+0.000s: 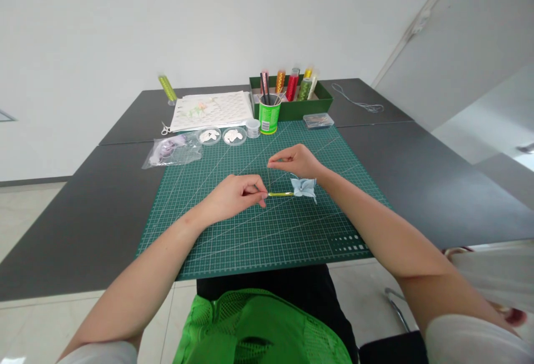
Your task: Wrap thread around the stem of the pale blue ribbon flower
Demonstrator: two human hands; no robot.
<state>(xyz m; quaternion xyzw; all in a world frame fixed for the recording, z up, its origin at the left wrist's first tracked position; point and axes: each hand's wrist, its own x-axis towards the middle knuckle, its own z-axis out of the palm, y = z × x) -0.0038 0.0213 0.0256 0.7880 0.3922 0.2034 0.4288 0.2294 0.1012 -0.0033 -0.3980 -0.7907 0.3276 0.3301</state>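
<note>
Left hand (238,192) pinches the green stem (280,193) lying crosswise; right hand (297,162), fingertips pinched, hovers above its blue flower (304,187).

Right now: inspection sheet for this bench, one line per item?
Surface: green cutting mat on dark table.
Job's things: yellow-green stem with pale blue flower.
Clutter: green cup of tools, green box of spools, pattern sheet, two petal dishes, plastic bag.
Hands: left hand pinches stem; right hand pinched above the flower, contents unclear.
Cables: grey cord, far right.
Surroundings: white wall, tiled floor.
</note>
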